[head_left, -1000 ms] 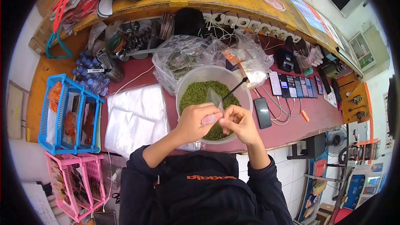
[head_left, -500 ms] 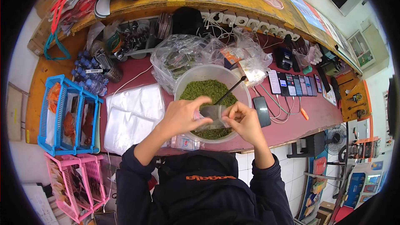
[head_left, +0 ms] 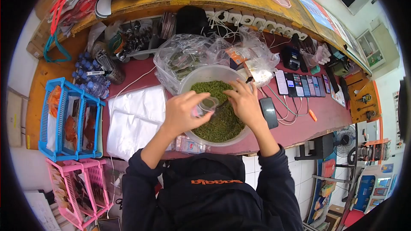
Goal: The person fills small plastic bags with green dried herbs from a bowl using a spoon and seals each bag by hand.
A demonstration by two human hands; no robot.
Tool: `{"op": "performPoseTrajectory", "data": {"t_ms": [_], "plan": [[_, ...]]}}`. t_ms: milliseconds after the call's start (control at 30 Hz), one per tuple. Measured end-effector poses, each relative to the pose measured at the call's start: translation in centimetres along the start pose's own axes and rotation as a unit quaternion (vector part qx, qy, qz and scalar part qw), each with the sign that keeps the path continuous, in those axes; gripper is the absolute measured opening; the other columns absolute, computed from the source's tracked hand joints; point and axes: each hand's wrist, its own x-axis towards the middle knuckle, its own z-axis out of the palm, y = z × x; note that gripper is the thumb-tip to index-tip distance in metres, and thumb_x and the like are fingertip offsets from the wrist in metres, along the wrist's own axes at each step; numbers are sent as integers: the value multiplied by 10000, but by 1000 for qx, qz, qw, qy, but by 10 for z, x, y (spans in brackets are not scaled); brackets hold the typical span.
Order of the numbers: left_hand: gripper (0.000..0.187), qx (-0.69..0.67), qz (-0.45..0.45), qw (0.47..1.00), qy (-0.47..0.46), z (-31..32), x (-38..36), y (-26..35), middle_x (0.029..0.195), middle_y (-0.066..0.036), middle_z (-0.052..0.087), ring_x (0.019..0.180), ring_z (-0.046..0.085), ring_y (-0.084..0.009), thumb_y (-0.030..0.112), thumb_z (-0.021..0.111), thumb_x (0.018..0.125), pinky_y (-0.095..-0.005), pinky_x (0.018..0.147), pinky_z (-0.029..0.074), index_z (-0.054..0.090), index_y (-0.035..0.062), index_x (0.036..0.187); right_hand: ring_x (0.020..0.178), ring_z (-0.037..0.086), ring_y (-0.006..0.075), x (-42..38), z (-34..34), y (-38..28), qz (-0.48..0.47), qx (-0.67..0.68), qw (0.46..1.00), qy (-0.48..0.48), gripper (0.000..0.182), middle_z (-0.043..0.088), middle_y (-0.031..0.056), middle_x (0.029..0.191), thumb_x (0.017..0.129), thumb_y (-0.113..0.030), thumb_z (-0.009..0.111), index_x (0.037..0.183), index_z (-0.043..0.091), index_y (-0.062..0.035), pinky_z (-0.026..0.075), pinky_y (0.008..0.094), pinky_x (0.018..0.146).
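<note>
A large translucent bowl (head_left: pixel 195 81) of green dried leaves (head_left: pixel 220 124) stands at the table's near edge. My left hand (head_left: pixel 182 111) holds a small clear plastic bag (head_left: pixel 206 104) open over the leaves. My right hand (head_left: pixel 242 100) reaches into the bowl beside the bag, over the black spoon handle, which it mostly hides; whether it grips the spoon I cannot tell.
A stack of clear plastic bags (head_left: pixel 135 119) lies left of the bowl. Blue basket (head_left: pixel 68 122) and pink basket (head_left: pixel 75 188) at far left. A crumpled bag of packets (head_left: pixel 188 57) lies behind the bowl. A row of phones (head_left: pixel 302 86) and a black phone (head_left: pixel 269 112) are at right.
Both hands moved forward from the bowl's near rim to over the leaves. The small bag went from being pulled apart between both hands to held by the left alone; the right hand reached to the spoon.
</note>
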Motion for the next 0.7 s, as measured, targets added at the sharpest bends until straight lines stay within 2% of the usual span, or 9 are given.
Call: {"op": "performPoseTrajectory", "data": {"t_ms": [33,67,133,167,200,267,367,467,700], "plan": [[458,-15,14,999,41,-1,-1,-6,747,-36,598,587,590,-192,291,809,630,-292,535,480,708,123,1044,1001,592,224,-9,22,16,-46,-58,997,-32,162,596,31,953,785,-136,642,912,735,-175,277,527,1068],[458,-12,13,999,43,-8,-2,-9,747,-36,598,587,590,-192,291,809,630,-292,535,480,708,123,1044,1001,592,224,-12,24,20,-49,-56,997,-31,162,596,31,953,785,-136,642,912,735,-175,277,527,1068],[532,-49,-22,998,33,-22,-5,-12,725,-62,560,609,550,-171,195,831,611,-266,567,440,691,69,1108,1034,584,192,-15,23,22,-56,-69,962,-257,221,608,-3,883,782,-129,619,955,739,-196,272,510,1073],[559,-75,-45,996,29,-27,-8,-14,777,-67,565,671,551,-156,150,839,599,-261,600,438,685,53,1128,925,639,205,-19,22,23,-70,-64,971,-221,223,614,3,814,802,-132,588,953,741,-189,434,461,951],[559,-76,-48,996,29,-29,-9,-17,777,-67,565,671,551,-156,150,839,599,-261,600,438,685,53,1128,925,639,205,-18,17,18,-71,-63,970,-224,223,614,3,814,802,-132,588,953,741,-189,434,461,951],[556,-92,-14,994,65,-30,-8,-21,829,-68,578,714,559,-161,129,838,599,-264,632,447,684,40,1126,746,671,248,-19,9,7,59,-80,957,-273,264,621,54,799,814,-105,548,1007,723,-157,542,399,698],[565,-89,-33,995,41,-26,-6,-15,880,-78,594,771,585,-177,116,834,600,-272,679,463,677,35,1136,637,666,276,-27,12,-11,-1,-68,962,-266,303,633,90,811,826,-76,532,1079,690,-130,539,372,535],[577,-84,-45,995,34,-25,-5,-13,906,-90,608,798,605,-187,113,829,599,-283,710,478,670,38,1149,681,677,266,-26,-12,-40,-37,16,958,-283,332,647,100,841,841,-63,513,1134,657,-119,551,378,588],[585,-87,-31,995,44,-28,-3,-16,987,-124,633,869,635,-232,112,810,604,-312,766,498,658,41,1165,681,654,327,-34,-27,-14,59,226,925,-301,183,657,141,723,798,-192,655,956,739,-150,531,431,630]]}}
